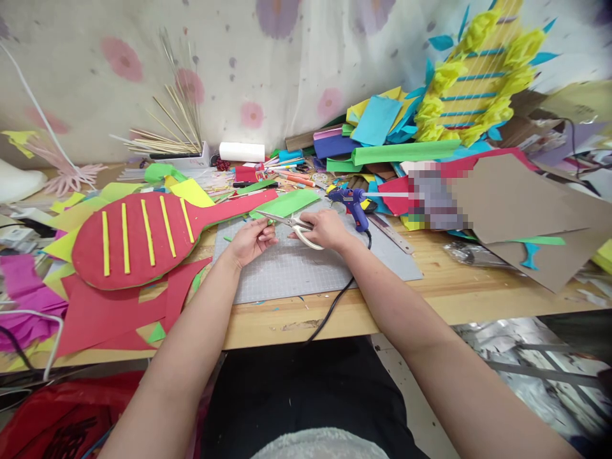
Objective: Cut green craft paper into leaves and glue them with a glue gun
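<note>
My right hand (326,229) grips the white-handled scissors (308,239), whose blades point left toward my left hand. My left hand (253,241) is closed in a pinch by the blade tips; a small bit of green shows at its fingers, too little to name. Both hands are over the grey cutting mat (296,271). Behind them lies a sheet of green paper (289,204). A blue hot glue gun (351,203) stands just right of my right hand, its black cord running toward the table's front edge.
On the left lies a red guitar-like shape (136,242) with yellow strips, over red paper scraps (105,312). A metal ruler (389,233) rests right of the glue gun. Brown cardboard (516,197) and a yellow-flowered stringed piece (471,89) fill the right side. Wooden sticks (176,121) stand behind.
</note>
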Demonstrator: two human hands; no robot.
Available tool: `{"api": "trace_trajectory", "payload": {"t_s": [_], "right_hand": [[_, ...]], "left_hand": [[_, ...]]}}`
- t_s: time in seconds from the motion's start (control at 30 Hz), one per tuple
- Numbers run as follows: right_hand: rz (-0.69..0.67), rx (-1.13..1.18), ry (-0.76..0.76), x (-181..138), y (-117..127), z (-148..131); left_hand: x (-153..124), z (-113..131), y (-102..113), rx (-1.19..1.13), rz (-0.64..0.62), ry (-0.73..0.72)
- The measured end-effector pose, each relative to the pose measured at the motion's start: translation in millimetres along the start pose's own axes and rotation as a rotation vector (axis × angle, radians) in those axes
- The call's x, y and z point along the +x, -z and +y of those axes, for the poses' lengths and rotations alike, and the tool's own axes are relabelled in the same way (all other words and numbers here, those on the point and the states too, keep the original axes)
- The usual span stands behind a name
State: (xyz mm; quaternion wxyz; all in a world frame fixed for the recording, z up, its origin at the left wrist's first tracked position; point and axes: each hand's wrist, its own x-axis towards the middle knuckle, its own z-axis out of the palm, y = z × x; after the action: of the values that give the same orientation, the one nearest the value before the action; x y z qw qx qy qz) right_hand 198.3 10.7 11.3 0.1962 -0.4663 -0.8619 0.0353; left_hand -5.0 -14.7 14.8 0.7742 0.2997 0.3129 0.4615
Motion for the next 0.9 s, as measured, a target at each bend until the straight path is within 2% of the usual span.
{"api": "trace_trajectory", "payload": {"t_s": [0.17, 0.37, 0.7, 0.9], "right_hand": [[-0.038, 0.062, -0.039, -0.5, 0.8, 2.4], [-0.132, 0.138, 0.092, 0.9, -1.7, 2.1], [-0.067, 0.054, 0.106, 0.1, 0.8, -3.2], [-0.059, 0.005, 0.011, -0.2, 1.3, -2.4]], "left_hand": [[-1.6, 2.1, -1.0, 0.033, -0.008, 0.02], [-1.7, 2.7, -1.0, 0.054, 0.013, 0.043], [-0.6, 1.1, -1.7, 0.062, 0.02, 0.078], [-1.5, 3.1, -3.9, 0.057, 0.05, 0.111]]}}
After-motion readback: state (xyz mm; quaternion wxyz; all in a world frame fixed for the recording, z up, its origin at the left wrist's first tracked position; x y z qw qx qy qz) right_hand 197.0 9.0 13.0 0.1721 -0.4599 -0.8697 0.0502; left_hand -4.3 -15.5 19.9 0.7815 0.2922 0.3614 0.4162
